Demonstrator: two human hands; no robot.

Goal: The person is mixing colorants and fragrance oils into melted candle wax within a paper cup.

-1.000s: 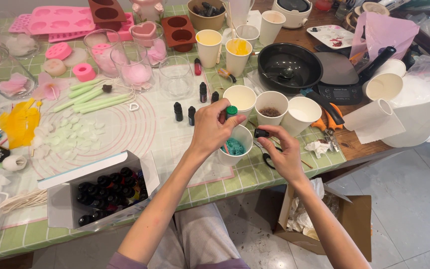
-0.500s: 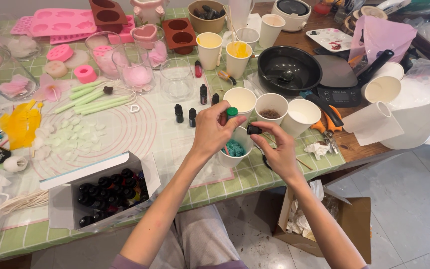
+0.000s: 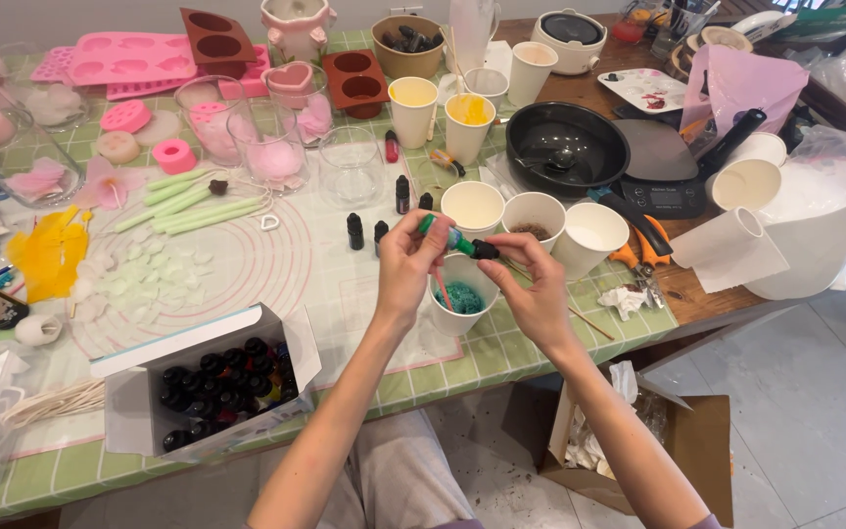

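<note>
Green tiled table (image 3: pixel 364 377) | both hands grip dropper bottle (image 3: pixel 447 234) over cup (image 3: pixel 462 304)

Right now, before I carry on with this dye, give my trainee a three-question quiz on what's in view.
1. True or false: the paper cup under the hands holds teal material.
2. What does the left hand hold? A) a small green dropper bottle B) scissors C) a pink mould
3. Where is the open box of dark bottles: left or right of the forearms?

Key:
1. True; a wooden stick also stands in it.
2. A; the right hand pinches the bottle's black cap.
3. Left, at the table's near edge.
</note>
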